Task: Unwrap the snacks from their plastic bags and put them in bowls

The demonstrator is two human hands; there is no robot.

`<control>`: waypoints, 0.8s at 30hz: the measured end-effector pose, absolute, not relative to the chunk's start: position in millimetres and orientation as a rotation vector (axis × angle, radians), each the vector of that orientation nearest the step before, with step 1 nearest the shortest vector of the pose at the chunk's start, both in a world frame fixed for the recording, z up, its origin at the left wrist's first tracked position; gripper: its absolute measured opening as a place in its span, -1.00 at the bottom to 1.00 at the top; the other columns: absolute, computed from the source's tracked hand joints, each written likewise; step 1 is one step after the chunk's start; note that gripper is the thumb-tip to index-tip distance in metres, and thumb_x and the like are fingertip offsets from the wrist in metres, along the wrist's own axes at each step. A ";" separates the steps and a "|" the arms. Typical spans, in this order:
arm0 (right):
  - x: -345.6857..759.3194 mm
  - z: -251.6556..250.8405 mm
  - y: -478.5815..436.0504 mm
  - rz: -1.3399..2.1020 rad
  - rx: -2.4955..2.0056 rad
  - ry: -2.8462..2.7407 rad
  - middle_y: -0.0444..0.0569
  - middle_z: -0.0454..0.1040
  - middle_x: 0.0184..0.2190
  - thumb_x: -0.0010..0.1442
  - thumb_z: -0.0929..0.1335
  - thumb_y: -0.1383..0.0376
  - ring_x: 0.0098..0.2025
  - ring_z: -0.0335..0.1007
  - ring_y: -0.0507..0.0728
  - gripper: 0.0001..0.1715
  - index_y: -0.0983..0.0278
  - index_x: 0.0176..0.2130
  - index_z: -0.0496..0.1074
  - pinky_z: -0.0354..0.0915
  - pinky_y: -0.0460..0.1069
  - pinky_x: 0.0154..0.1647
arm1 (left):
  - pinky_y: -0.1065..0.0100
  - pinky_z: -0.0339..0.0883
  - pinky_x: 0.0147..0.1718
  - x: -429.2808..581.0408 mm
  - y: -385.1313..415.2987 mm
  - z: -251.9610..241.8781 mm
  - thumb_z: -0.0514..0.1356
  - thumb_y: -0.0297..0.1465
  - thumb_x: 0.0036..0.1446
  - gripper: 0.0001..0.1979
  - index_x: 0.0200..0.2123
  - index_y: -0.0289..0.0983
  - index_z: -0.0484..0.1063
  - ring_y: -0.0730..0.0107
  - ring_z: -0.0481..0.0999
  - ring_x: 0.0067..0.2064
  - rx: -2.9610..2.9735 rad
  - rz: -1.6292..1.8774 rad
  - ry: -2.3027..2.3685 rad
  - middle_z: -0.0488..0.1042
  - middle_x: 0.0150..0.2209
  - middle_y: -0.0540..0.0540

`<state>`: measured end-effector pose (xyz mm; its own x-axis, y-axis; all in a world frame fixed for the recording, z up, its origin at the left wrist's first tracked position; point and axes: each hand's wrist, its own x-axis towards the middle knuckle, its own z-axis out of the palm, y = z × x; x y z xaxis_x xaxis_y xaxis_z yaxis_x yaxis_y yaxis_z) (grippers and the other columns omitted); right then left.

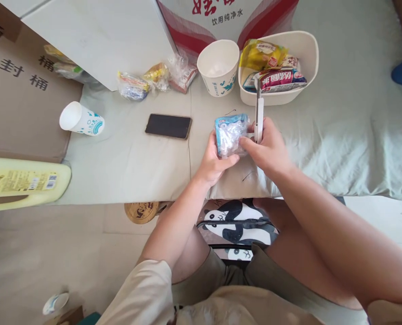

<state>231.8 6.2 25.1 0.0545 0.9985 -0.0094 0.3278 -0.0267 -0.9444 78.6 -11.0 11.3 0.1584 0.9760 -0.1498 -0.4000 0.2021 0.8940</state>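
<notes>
My left hand [212, 161] grips a small blue and clear snack packet [231, 133] from its left side, thumb across the front. My right hand [268, 151] pinches the packet's right edge and also holds a white scissor-like tool [259, 115] that stands upright, tip near the tub. Both hands hover over the pale green bed sheet [339, 135]. Just beyond them stand a white paper bowl [218, 67] and a cream plastic tub [307, 47] filled with snack packets [278, 77].
A black phone [168, 126] lies left of the hands. A paper cup [81, 119] lies on its side by a cardboard box [14, 104]. Wrapped snacks [153, 79] sit near a white cabinet [99, 31]. A yellow bottle [21, 183] lies at left. A panda stool [236, 225] is under my knees.
</notes>
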 end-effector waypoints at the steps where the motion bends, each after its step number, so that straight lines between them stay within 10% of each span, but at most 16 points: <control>1: 232.3 25.4 6.3 0.996 -1.504 -1.420 -0.16 0.40 -0.35 0.11 0.40 0.23 -0.37 0.33 0.06 -0.70 0.17 -0.16 0.28 0.30 0.00 -0.33 | 0.04 0.41 0.20 75.9 -11.4 13.8 0.59 -0.14 -0.33 -0.19 0.04 -0.04 0.41 -0.02 0.47 0.25 0.825 1.116 0.842 0.53 0.09 -0.06; 24: 244.6 39.9 -4.1 0.880 -1.496 -1.970 -0.10 0.39 -0.60 0.27 0.25 0.20 -0.52 0.23 0.10 -0.66 0.17 -0.30 0.59 0.12 -0.01 -0.44 | 0.31 0.48 -0.01 33.6 14.6 21.8 0.44 -0.28 -0.04 -0.45 0.02 0.04 0.34 0.29 0.54 0.12 0.760 1.472 1.224 0.51 0.09 0.01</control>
